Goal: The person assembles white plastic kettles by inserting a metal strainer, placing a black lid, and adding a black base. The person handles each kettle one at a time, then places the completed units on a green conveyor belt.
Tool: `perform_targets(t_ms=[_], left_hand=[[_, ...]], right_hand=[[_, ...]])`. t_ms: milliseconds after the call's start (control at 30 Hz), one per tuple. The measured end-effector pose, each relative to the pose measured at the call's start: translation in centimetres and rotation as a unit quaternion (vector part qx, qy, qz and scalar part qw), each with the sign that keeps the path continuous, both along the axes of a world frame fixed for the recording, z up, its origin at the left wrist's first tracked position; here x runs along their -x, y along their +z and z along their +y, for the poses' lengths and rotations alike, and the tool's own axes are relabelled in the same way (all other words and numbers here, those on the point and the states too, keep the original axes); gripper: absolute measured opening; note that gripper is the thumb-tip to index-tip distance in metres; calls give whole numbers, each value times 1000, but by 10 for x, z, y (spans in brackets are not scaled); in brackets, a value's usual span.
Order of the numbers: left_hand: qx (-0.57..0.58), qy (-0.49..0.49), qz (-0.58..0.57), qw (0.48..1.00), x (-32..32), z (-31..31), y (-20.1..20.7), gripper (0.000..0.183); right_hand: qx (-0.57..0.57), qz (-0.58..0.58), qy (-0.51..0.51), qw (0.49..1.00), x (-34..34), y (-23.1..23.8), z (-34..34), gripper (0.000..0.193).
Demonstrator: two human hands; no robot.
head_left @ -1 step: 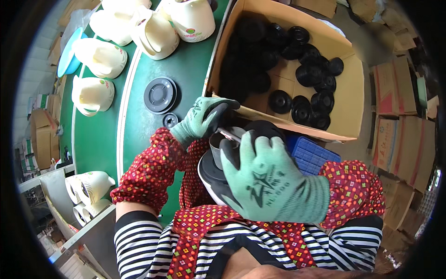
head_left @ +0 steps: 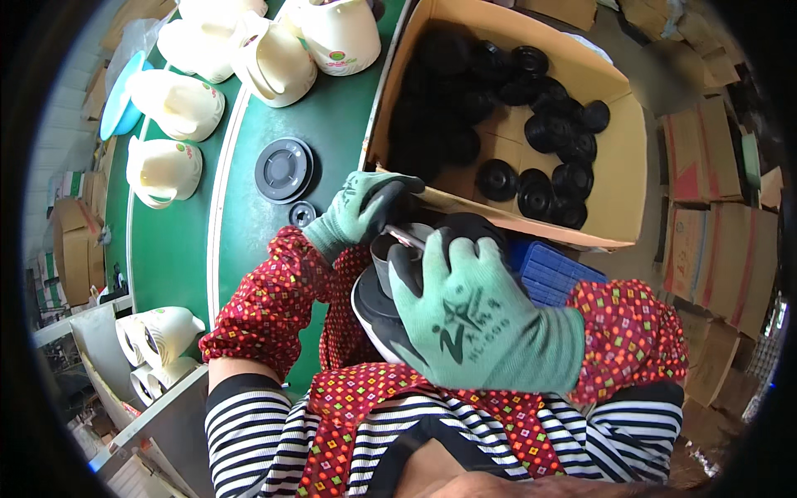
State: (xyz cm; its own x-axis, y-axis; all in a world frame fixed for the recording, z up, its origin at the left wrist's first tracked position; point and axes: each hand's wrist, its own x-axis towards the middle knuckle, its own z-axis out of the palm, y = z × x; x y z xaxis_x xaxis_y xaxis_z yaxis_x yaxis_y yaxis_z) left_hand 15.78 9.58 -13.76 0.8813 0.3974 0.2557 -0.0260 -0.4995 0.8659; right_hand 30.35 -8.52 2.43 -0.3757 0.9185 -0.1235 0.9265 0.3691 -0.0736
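Note:
My left hand (head_left: 365,207), in a green glove with dark fingers, is closed on a thin pale strip (head_left: 405,236). The strip lies across the open top of a dark grey cylinder (head_left: 382,259). My right hand (head_left: 477,319), gloved alike, curls around the cylinder's right side, with its thumb against the wall. Its other fingertips are hidden. Under the cylinder is a round black part (head_left: 372,303) with a white rim, close to my body. Left of my left hand, a round black disc (head_left: 282,170) and a small black ring (head_left: 301,214) lie on the green table.
Cream jugs (head_left: 176,104) stand along the green table (head_left: 270,124) at far left. A cardboard box (head_left: 627,166) with several black round parts (head_left: 548,124) is beyond my hands. A blue crate (head_left: 556,274) sits right of them. Stacked cartons (head_left: 710,241) line the right.
My right hand has shifted very slightly left. Both hands keep the same hold, and the cylinder and strip look otherwise unchanged.

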Motion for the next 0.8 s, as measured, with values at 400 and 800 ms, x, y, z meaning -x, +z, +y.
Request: perform_targets(t_ms=[400, 800], left_hand=[[-42, 427, 190, 883, 201, -66, -24, 26], [50, 346, 40, 936, 235, -147, 25, 102]], right_hand=[[-90, 393, -16, 915, -31, -90, -41, 77], [-126, 628, -219, 737, -10, -77, 74, 36]])
